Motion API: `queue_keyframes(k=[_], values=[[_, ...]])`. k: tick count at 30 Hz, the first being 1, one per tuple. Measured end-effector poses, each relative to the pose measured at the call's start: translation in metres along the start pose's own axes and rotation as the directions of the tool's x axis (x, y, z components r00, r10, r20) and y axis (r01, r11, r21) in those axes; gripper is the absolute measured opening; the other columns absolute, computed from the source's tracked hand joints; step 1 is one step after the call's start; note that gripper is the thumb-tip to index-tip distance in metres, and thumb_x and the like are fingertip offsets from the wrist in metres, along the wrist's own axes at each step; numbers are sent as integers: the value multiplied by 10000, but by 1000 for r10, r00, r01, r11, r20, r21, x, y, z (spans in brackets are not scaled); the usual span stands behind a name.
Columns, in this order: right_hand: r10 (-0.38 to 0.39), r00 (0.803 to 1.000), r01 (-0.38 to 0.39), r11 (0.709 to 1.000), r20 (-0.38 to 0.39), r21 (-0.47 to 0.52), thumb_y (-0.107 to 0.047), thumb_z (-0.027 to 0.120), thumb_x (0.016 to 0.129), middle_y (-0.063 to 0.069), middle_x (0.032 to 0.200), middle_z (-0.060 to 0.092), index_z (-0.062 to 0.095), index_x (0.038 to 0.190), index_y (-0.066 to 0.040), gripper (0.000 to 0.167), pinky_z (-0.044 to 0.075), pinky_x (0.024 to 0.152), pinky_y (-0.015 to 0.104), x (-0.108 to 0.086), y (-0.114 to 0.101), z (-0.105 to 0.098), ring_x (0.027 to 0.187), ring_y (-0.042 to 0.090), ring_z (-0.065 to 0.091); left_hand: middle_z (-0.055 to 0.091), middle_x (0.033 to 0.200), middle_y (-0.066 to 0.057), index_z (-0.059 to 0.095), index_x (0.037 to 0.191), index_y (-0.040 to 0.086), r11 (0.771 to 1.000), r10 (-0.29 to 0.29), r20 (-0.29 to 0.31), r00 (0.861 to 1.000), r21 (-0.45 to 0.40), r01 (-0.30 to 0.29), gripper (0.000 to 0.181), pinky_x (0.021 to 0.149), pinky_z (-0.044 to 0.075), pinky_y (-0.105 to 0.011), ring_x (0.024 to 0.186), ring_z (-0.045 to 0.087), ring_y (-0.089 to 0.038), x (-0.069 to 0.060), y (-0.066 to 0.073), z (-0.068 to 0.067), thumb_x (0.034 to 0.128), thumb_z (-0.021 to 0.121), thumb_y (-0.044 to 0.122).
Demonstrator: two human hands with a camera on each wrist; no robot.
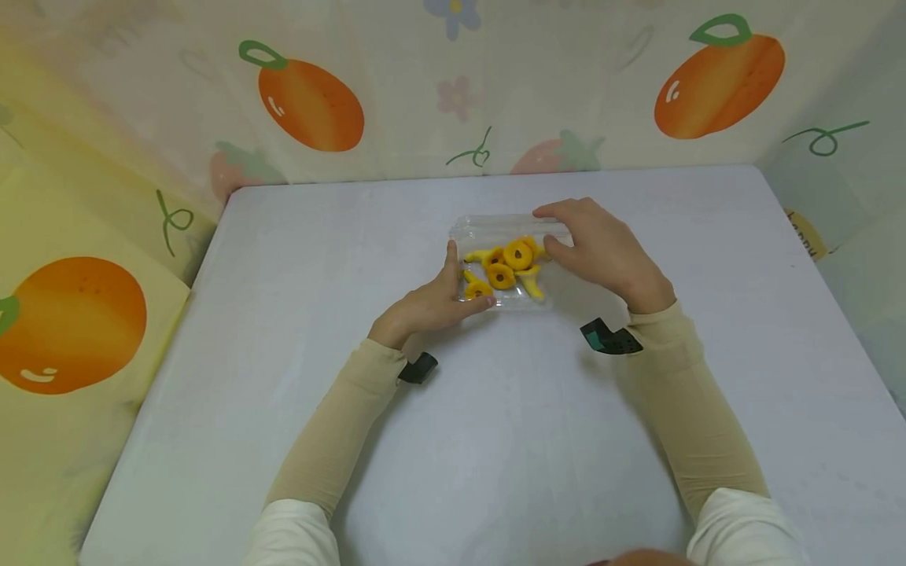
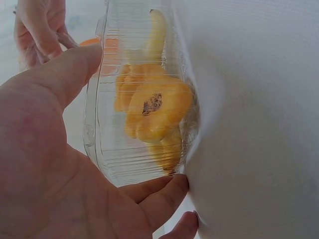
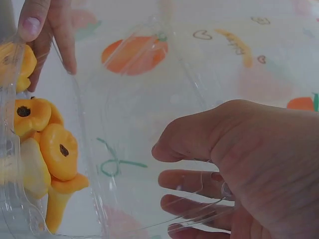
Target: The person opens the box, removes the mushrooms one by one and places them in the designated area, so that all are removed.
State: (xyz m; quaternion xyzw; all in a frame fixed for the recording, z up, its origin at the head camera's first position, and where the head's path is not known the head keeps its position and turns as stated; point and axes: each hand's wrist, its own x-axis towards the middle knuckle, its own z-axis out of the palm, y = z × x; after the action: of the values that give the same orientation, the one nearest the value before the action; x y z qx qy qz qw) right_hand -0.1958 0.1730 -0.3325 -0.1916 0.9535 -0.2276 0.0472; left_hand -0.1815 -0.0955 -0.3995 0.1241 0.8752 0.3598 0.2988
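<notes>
A clear plastic clamshell box (image 1: 511, 305) stands on the white table, and its hinged lid (image 1: 495, 226) is raised at the far side. Several yellow-orange, trumpet-shaped mushroom-like pieces (image 1: 501, 276) with dark centres lie inside. My left hand (image 1: 433, 303) grips the box at its near left corner; in the left wrist view the thumb lies on the rim and the fingers (image 2: 164, 199) reach round the wall. At the right, my right hand (image 1: 602, 250) holds the lid's edge. Through the transparent lid, the right wrist view shows its fingers (image 3: 184, 204) behind and its thumb in front.
The white table (image 1: 283, 259) spreads around the box. A fruit-printed curtain (image 1: 396, 94) hangs along the back edge and another printed cloth (image 1: 42, 448) at the left. Dark straps (image 1: 612, 339) with beige sleeves sit at the wrists.
</notes>
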Motion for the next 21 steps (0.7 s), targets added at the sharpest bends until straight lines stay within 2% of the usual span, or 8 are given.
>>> queue_keyframes(k=[6,13,17,21], values=[[31,1000,-31,996,-1,81,-276,544,1018,118,1569,454,442,1521,-119,536,373,1174,586,0,4,-3,1435,357,413,-157,1700,-20,-366,1519,248,1000,-10,0,1000,16,10,1219,1303,155,-444,1595,55,-216,0,0,0,903,582,702],[59,996,-37,960,-72,277,-262,568,1005,124,1585,423,360,1554,-108,607,364,1187,576,3,7,-3,1418,343,425,-153,1701,-11,-370,1515,260,999,-14,-3,1000,30,14,1225,1299,172,-448,1593,70,-221,0,-1,0,891,578,723],[69,992,-32,948,-107,317,-233,585,994,125,1595,399,357,1554,-97,620,368,1185,569,3,9,-3,1412,341,435,-130,1704,-12,-377,1509,268,999,-18,-2,1000,34,18,1228,1296,183,-451,1591,87,-224,-1,-1,0,888,578,727],[59,989,-14,948,-132,317,-225,599,989,141,1575,408,379,1537,-73,610,385,1167,566,3,12,-3,1403,350,435,-153,1699,-4,-373,1513,264,999,-21,-3,1000,33,21,1232,1296,184,-450,1591,89,-219,0,0,0,885,577,733]])
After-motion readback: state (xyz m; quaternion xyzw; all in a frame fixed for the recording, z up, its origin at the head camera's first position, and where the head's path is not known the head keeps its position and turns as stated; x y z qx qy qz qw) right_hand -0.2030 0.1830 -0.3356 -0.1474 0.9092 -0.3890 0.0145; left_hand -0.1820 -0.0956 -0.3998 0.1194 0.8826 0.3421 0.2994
